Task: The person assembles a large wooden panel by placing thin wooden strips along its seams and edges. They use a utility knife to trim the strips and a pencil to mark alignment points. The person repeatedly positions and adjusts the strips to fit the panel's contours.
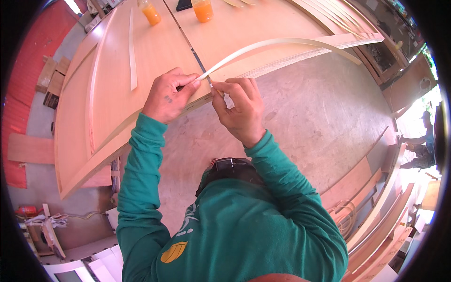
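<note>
The fingers (191, 81) of the left hand (168, 95) are pinched shut on the near end of a long pale strip (282, 43), thumb and forefinger meeting at its tip near the edge of the surface (155, 51). The right hand (240, 109) sits just beside it, its fingers (224, 89) curled tight and pinched close to the same end of the strip; whether they grip the strip itself or something small against it cannot be told. The two hands almost touch.

From the pinch the strip rises and arcs away to the right, over the surface's edge and above the concrete floor (319, 117), its far end hanging free.

The surface is a broad sheet of light wood. A second strip (132, 51) lies flat on it to the left, well apart from the hands. At the far side stand two clear cups, one (151, 13) to the left and one (203, 9) to the right, each holding orange liquid. A dark seam (195, 54) runs down the sheet toward the left hand.

Both forearms wear green sleeves (141, 164).
</note>
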Action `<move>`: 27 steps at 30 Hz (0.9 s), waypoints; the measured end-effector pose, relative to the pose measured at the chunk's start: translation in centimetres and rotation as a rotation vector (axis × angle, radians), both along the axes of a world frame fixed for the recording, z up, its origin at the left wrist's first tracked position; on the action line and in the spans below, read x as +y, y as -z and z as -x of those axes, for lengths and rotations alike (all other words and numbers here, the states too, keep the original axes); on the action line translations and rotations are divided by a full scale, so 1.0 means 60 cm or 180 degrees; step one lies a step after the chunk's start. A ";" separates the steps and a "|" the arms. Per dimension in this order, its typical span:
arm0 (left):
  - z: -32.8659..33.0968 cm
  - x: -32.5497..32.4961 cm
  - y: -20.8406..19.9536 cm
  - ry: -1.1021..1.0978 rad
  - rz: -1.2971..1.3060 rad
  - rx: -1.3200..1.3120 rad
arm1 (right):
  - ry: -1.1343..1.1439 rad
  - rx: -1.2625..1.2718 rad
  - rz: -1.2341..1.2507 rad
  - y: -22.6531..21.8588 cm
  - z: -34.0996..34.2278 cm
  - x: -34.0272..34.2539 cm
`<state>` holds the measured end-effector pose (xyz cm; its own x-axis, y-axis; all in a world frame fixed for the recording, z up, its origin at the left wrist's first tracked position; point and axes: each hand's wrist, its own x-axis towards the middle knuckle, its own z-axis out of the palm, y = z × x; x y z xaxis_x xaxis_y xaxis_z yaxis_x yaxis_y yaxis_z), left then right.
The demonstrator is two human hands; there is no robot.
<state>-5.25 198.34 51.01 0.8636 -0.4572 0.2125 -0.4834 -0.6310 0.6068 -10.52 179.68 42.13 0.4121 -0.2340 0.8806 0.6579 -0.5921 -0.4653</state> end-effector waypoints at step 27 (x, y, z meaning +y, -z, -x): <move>-0.009 0.005 0.010 0.0068 0.0080 -0.0043 | 0.0018 -0.0071 -0.0010 0.002 -0.023 0.022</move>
<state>-4.69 198.66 50.38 0.8507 -0.4699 0.2356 -0.5048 -0.6051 0.6156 -9.16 181.01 42.02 0.3912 -0.2391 0.8887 0.6648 -0.5944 -0.4525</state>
